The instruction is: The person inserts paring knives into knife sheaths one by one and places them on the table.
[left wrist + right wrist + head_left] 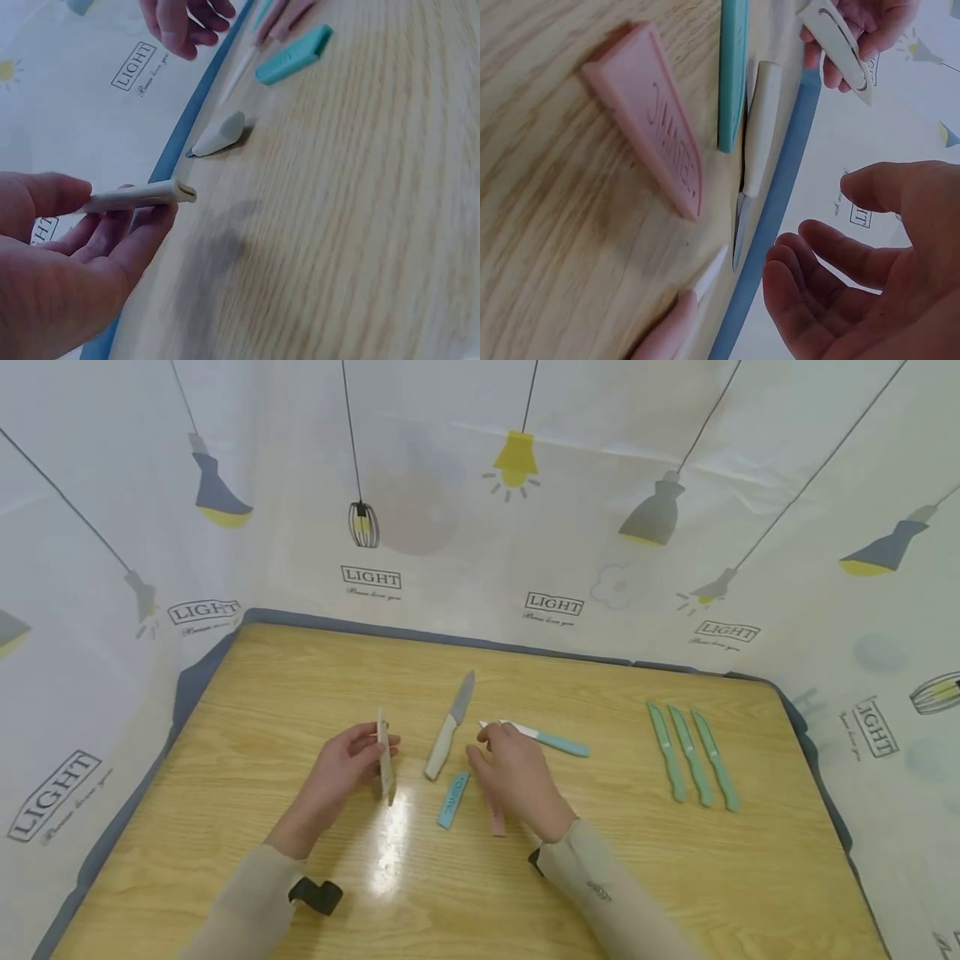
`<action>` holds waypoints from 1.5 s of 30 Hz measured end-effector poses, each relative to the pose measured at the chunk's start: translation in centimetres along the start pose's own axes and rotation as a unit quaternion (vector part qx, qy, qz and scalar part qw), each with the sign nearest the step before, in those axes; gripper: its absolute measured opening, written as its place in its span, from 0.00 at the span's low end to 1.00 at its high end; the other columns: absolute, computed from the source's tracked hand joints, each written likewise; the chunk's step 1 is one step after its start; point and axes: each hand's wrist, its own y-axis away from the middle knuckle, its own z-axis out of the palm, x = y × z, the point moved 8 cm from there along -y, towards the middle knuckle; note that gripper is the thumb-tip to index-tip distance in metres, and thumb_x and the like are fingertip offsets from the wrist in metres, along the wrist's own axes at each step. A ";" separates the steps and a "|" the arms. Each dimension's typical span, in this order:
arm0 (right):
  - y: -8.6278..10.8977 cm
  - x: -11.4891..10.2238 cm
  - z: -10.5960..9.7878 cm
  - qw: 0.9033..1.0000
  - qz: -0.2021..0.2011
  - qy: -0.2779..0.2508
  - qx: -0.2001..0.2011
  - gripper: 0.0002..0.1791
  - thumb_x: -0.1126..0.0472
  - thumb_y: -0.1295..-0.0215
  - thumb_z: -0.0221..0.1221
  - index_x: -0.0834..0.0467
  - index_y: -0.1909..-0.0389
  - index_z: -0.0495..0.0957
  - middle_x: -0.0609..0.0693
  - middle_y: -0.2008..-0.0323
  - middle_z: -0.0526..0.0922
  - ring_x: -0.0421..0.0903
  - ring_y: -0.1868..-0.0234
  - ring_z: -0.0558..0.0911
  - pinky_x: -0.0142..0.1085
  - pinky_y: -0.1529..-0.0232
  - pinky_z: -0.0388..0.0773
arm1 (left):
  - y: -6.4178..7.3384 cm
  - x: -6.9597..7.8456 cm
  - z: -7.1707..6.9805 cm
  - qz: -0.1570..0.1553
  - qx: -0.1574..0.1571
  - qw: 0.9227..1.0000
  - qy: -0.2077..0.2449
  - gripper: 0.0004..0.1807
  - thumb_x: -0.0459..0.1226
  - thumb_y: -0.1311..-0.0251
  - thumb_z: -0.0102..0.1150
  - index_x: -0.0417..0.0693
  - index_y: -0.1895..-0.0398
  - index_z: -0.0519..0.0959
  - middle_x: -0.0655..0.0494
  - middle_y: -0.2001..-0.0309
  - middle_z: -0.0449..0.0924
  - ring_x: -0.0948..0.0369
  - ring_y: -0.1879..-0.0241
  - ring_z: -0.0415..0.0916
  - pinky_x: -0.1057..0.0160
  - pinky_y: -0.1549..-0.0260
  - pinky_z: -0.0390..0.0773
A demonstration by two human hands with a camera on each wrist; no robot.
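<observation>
My left hand (337, 777) pinches a cream blade sheath (385, 756) above the table, thumb on one side and fingers on the other. To its right lies a knife with a cream handle (441, 747) and a grey blade, pointing away. My right hand (522, 774) hovers with loosely bent fingers and holds nothing, as the right wrist view shows. Below it are a pink sheath (652, 124) and a pink-handled knife (671, 326) with a white blade, mostly hidden in the head view. A blue sheath (453, 800) lies between the hands.
A knife with a blue handle (564, 744) and white blade lies beyond my right hand. Three green knives (703, 756) lie side by side at the right of the wooden table (300, 677). A white sheet printed with lamps (450, 568) hangs around the table.
</observation>
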 end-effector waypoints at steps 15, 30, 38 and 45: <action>-2.6 -1.1 3.6 0.998 0.046 0.039 -0.036 0.31 0.41 0.23 0.56 0.70 0.47 0.76 0.61 0.55 0.79 0.53 0.63 0.81 0.44 0.61 0.85 | 0.1 -0.7 -0.8 -0.019 0.049 0.987 0.149 0.27 0.31 0.17 0.33 0.32 0.20 0.51 0.29 0.27 0.62 0.61 0.40 0.79 0.64 0.39 0.80; -5.0 -3.4 5.3 0.986 0.036 0.159 -0.040 0.33 0.38 0.24 0.56 0.59 0.83 0.78 0.54 0.73 0.79 0.46 0.73 0.77 0.36 0.78 0.81 | 0.1 -1.1 -1.0 -0.031 0.073 0.980 0.182 0.26 0.31 0.17 0.33 0.33 0.20 0.52 0.34 0.28 0.64 0.64 0.43 0.81 0.63 0.39 0.79; -5.7 -4.1 5.3 0.975 0.032 0.218 -0.021 0.23 0.48 0.24 0.58 0.65 0.66 0.85 0.53 0.72 0.80 0.45 0.72 0.78 0.34 0.82 0.78 | 0.0 -1.0 -1.0 -0.036 0.084 0.979 0.183 0.26 0.31 0.17 0.35 0.33 0.21 0.53 0.37 0.30 0.69 0.64 0.44 0.81 0.63 0.40 0.80; -5.8 -3.7 5.3 0.973 0.049 0.222 -0.026 0.13 0.62 0.23 0.55 0.67 0.61 0.84 0.52 0.72 0.79 0.45 0.71 0.79 0.33 0.80 0.80 | -0.1 -0.8 -0.8 -0.033 0.094 0.977 0.189 0.26 0.31 0.17 0.35 0.32 0.22 0.54 0.47 0.39 0.76 0.64 0.45 0.82 0.64 0.40 0.81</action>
